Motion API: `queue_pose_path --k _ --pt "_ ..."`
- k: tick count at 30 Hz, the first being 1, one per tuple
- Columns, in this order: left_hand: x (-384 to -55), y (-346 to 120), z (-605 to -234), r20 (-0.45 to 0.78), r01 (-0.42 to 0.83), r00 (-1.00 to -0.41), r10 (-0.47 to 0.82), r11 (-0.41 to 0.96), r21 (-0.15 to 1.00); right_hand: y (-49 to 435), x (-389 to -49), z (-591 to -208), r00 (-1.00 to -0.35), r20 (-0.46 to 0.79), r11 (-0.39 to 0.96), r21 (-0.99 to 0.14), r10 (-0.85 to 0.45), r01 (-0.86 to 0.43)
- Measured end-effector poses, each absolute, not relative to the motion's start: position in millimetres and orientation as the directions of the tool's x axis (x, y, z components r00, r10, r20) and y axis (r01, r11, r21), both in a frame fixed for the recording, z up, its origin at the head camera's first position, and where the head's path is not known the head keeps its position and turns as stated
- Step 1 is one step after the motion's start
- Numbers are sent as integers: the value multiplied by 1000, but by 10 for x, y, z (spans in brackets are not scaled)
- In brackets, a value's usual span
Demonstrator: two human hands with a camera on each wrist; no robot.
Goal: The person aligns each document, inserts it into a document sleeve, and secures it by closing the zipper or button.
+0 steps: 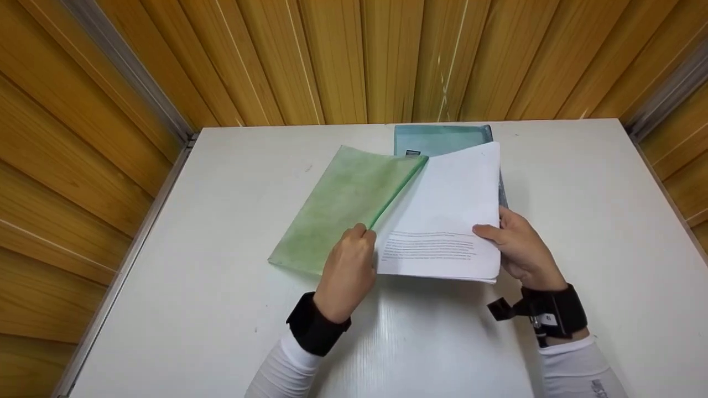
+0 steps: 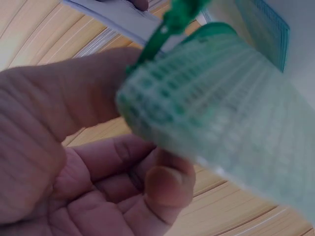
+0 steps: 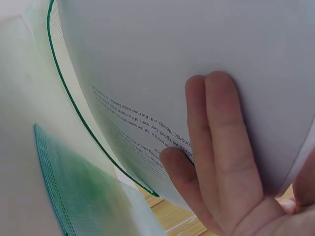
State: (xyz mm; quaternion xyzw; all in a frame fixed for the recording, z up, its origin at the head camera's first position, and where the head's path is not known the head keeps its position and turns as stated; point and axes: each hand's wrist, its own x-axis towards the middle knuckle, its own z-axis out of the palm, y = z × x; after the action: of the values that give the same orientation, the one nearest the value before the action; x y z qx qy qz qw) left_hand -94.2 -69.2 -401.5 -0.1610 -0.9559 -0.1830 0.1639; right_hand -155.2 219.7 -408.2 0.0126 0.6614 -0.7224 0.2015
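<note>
My left hand [image 1: 348, 271] pinches the open edge of a green mesh zipper pouch [image 1: 343, 199] at its near corner. In the left wrist view, the thumb and curled fingers hold the pouch's mesh corner [image 2: 167, 103] beside the green zipper end. A stack of white printed paper [image 1: 448, 204] stands partly inside the pouch, its left part hidden behind the green edge. My right hand [image 1: 522, 246] grips the stack's right edge, thumb on the front. Straight fingers [image 3: 226, 128] support the back sheet in the right wrist view.
Behind the papers a blue zipper pouch [image 1: 442, 138] lies on the white table [image 1: 210, 221], partly covered by them. Wood-patterned panels [image 1: 332, 61] close off the table's back and sides. A black strap [image 1: 553, 312] surrounds the right wrist, its loose end sticking out leftward.
</note>
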Motion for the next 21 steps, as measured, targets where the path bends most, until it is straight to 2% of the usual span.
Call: queue_pose_path --k 13,21 --pt "-960 -672 -4039 398 421 -870 290 857 297 2080 -1535 -4140 -914 -254 -60 -956 -315 286" --pt "-944 -643 -4042 373 452 -865 336 844 287 1972 -1506 -4195 -905 -251 -48 -958 -344 284"
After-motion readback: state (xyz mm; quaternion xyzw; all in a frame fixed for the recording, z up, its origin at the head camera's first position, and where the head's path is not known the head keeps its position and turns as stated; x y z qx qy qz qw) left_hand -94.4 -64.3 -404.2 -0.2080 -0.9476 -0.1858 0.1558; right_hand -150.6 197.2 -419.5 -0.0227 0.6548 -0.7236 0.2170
